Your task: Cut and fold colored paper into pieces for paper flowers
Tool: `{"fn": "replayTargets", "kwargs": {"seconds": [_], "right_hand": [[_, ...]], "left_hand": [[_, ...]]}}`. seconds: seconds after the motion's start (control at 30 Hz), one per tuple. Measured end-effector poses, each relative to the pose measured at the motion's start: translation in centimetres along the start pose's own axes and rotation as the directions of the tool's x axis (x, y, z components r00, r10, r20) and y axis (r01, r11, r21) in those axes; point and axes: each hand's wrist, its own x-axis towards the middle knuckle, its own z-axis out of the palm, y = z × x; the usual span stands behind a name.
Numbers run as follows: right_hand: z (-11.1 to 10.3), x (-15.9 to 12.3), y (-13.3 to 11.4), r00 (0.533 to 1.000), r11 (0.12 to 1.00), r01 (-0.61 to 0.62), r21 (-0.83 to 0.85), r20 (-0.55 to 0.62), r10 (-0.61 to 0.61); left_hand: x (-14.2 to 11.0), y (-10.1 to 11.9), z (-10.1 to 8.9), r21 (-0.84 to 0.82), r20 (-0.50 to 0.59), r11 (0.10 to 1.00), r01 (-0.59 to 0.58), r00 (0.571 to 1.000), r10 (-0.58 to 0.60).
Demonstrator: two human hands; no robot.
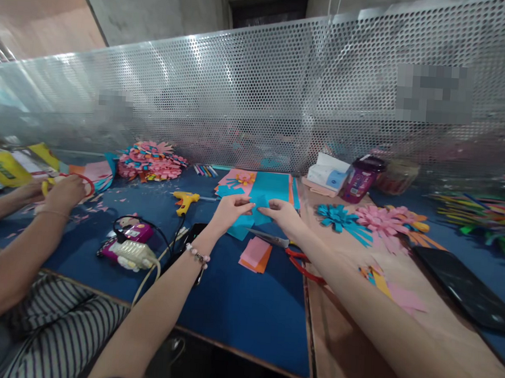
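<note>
Between my two hands is a small piece of blue paper (259, 213), pinched at its edges. My left hand (233, 212), with a beaded bracelet on the wrist, closes on its left side. My right hand (283, 214) closes on its right side. Behind them lie larger blue sheets (273, 187) over pink and orange ones, with a small paper flower (243, 180) on top. Scissors with red handles (301, 263) rest under my right forearm. Just nearer to me is a little stack of pink and orange paper squares (255, 253).
A yellow glue gun (185, 201) and a power strip (135, 255) with cords lie left. A co-worker's hands (66, 192) hold red-handled scissors. Paper flowers (340, 217), a purple cup (363, 178) and a black phone (464, 284) are right. A perforated metal screen (258, 92) stands behind.
</note>
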Motion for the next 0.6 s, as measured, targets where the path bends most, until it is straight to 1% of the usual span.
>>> {"fn": "replayTargets", "kwargs": {"seconds": [0.17,0.27,0.37,0.47,0.53,0.6], "right_hand": [[0.0,0.1,0.1,1.0,1.0,-0.01,-0.007,-0.007,0.01],[-0.1,0.2,0.3,1.0,0.997,0.029,-0.066,-0.002,-0.029],[-0.4,0.3,0.7,0.994,0.984,0.097,-0.148,0.056,-0.089],[-0.4,0.5,1.1,0.989,0.968,0.127,-0.216,0.101,-0.107],[-0.4,0.5,1.3,0.985,0.968,0.141,-0.207,0.124,-0.117],[-0.2,0.5,1.4,0.978,0.976,0.156,-0.151,0.165,-0.131]], "left_hand": [[0.0,0.0,0.1,0.018,-0.003,1.0,-0.006,1.0,0.006],[0.1,-0.1,0.0,0.058,0.016,0.998,-0.03,0.999,0.029],[0.2,-0.6,-0.1,0.138,0.065,0.985,-0.101,0.994,0.092],[0.4,-1.1,-0.2,0.23,0.106,0.954,-0.194,0.979,0.174],[0.4,-1.3,-0.2,0.271,0.113,0.935,-0.23,0.972,0.206],[0.5,-1.5,-0.2,0.292,0.111,0.924,-0.245,0.969,0.222]]}}
